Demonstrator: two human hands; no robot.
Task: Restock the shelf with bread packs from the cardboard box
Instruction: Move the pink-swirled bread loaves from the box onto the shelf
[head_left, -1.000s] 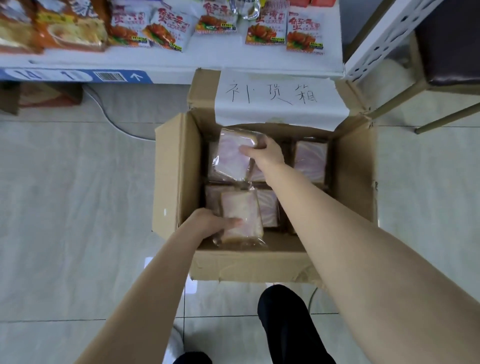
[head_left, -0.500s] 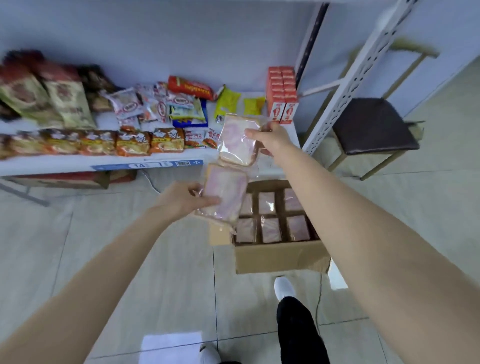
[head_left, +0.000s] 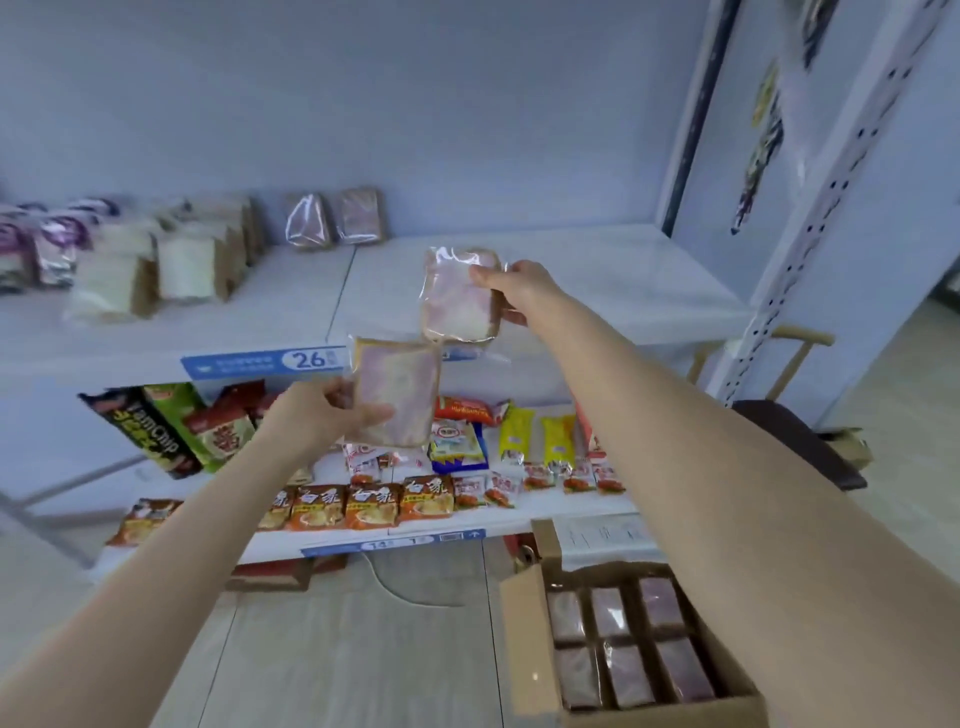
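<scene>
1. Bread pack (head_left: 460, 299) held by its right edge in the person's right hand (head_left: 519, 291), thumb and fingers curled round the wrapper, in front of the white upper shelf (head_left: 597, 291).
2. Second bread pack (head_left: 397, 389) gripped at its left edge by the left hand (head_left: 322, 415), just below and left of the right-hand grip.
3. Cardboard box (head_left: 524, 623) on the floor, well below both grips, with more wrapped packs (head_left: 623, 644) lying inside.
</scene>
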